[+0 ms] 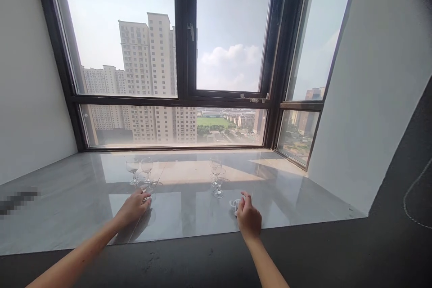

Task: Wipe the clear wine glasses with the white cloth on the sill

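My left hand (133,209) is closed at the foot of the front wine glass (144,182) in the left group. Two more clear stemmed glasses, one wine glass (132,167) and another wine glass (147,164), stand just behind it. My right hand (249,218) has its fingers curled by a small white looped thing (234,206), with the thumb against it. Its exact kind is too small to make out. Between my hands, nearer the right one, a wine glass (218,184) stands upright, with another wine glass (215,168) overlapping behind it.
Everything stands on a glossy grey stone sill (189,220) with sunlight reflections. A dark-framed window (185,102) closes off the back. White walls (364,99) flank both sides. The sill's front edge runs under my wrists, above a dark wall (175,256).
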Available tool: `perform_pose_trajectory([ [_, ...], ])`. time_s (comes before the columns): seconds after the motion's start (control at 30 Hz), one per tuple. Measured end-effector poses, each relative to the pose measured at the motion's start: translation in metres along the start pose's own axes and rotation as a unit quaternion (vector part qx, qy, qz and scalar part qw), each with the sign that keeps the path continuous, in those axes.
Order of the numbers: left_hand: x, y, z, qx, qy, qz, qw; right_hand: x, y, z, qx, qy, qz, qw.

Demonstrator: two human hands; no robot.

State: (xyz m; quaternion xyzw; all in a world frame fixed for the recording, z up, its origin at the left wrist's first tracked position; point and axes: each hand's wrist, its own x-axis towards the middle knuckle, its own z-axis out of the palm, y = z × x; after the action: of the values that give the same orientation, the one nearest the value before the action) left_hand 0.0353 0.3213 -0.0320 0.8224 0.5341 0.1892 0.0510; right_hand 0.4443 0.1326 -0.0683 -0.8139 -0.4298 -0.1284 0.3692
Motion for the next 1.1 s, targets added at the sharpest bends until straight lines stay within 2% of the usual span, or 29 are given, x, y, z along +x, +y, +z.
perform_pose_trajectory([
  [0.07, -0.019, 0.023, 0.007, -0.025, -0.007, 0.057, 0.998, 0.000, 0.000, 0.000, -0.005, 0.002, -0.002, 1.000],
  [0.17, -0.039, 0.061, 0.016, -0.060, -0.001, 0.089, 0.994, -0.001, 0.000, 0.000, -0.010, 0.006, -0.004, 1.000],
  [0.27, -0.048, 0.093, 0.024, -0.079, 0.001, 0.123, 0.989, -0.001, 0.000, 0.000, -0.002, 0.006, -0.013, 1.000],
  [0.37, -0.051, 0.113, 0.030, -0.070, 0.011, 0.154, 0.986, -0.001, 0.001, 0.000, 0.004, 0.009, -0.018, 1.000],
  [0.57, -0.056, 0.122, 0.034, -0.059, 0.040, 0.165, 0.984, 0.000, 0.000, 0.001, -0.003, 0.010, -0.006, 1.000],
  [0.87, -0.063, 0.125, 0.033, -0.025, 0.056, 0.143, 0.988, 0.000, -0.004, -0.005, -0.001, -0.005, 0.013, 1.000],
  [1.1, -0.064, 0.126, 0.032, -0.035, 0.046, 0.140, 0.988, 0.000, -0.002, -0.002, -0.003, 0.006, 0.013, 1.000],
])
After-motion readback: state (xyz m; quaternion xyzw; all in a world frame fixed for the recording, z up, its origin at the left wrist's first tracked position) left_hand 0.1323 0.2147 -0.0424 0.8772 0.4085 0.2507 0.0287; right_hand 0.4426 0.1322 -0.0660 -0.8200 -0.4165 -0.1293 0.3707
